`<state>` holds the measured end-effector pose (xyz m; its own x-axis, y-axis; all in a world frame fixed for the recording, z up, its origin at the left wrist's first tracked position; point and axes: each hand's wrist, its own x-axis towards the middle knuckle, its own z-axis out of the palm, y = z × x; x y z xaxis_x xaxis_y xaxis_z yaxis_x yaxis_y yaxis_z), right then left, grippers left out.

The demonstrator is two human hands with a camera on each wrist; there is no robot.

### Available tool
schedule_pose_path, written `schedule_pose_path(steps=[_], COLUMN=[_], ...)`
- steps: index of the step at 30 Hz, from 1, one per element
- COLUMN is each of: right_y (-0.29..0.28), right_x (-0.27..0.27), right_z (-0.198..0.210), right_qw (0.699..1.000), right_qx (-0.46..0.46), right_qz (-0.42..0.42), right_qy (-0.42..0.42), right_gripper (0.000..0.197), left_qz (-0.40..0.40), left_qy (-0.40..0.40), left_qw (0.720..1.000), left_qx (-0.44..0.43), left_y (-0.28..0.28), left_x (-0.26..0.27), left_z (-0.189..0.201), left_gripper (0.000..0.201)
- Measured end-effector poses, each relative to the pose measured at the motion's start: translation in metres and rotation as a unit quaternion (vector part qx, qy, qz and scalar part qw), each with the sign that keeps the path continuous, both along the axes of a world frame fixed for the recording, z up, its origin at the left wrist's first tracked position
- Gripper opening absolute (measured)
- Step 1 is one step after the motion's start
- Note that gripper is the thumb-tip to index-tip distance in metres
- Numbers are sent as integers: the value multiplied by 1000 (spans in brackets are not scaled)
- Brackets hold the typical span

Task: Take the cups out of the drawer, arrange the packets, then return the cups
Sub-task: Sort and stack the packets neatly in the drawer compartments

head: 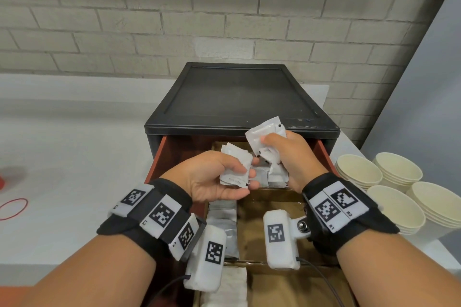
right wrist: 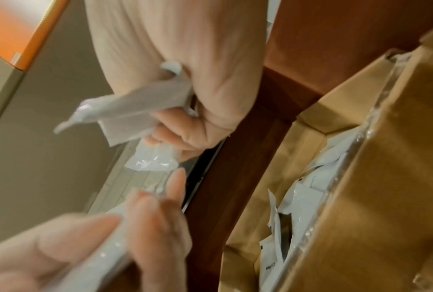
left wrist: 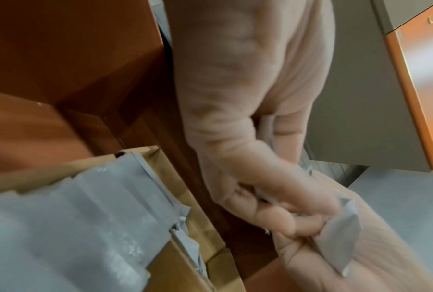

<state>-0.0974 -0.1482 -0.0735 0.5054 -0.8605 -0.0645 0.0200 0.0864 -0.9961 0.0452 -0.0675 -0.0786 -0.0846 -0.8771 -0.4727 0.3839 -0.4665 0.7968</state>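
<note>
The brown drawer [head: 159, 157] of a black unit stands pulled out, with cardboard dividers [head: 269, 197] inside. Both hands hover over its back part. My left hand [head: 224, 177] grips a flat stack of white packets [head: 235, 169], thumb on top. Just beyond it, my right hand [head: 282, 152] clutches a crumpled bunch of packets [head: 264, 134], seen again as white packets [right wrist: 140, 110] in the right wrist view. More packets [head: 223, 222] lie in the left compartments, and loose packets [right wrist: 297, 207] in another. Stacked cream paper cups [head: 359, 172] stand on the counter to the right of the drawer.
Three more cup stacks [head: 399, 167] [head: 396, 209] [head: 436, 204] crowd the counter's right end. The black unit's top [head: 239, 97] backs onto a brick wall. A red rubber band [head: 13, 208] lies on the white counter [head: 74, 132] at far left.
</note>
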Motion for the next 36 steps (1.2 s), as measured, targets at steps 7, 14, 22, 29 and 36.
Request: schedule_pose_path(steps=[7, 14, 22, 29, 36], right_y=[2, 3, 3, 2, 8], right_x=[4, 3, 5, 7, 13], right_z=[-2, -3, -6, -6, -9], right_qw=[999, 999, 998, 996, 919], right_qx=[-4, 14, 2, -77, -350], right_qz=[50, 39, 46, -28, -103], right_qy=[11, 18, 48, 22, 151], right_gripper=[20, 12, 21, 9, 26], left_qz=[130, 146, 207, 171, 172], left_qy=[44, 54, 22, -5, 64], left_qw=[990, 986, 975, 983, 981], left_qx=[-20, -53, -82, -70, -65], left_y=[-4, -4, -6, -8, -9], left_x=[-2, -3, -1, -4, -5], left_z=[1, 2, -2, -5, -2], left_gripper=[15, 41, 18, 19, 68])
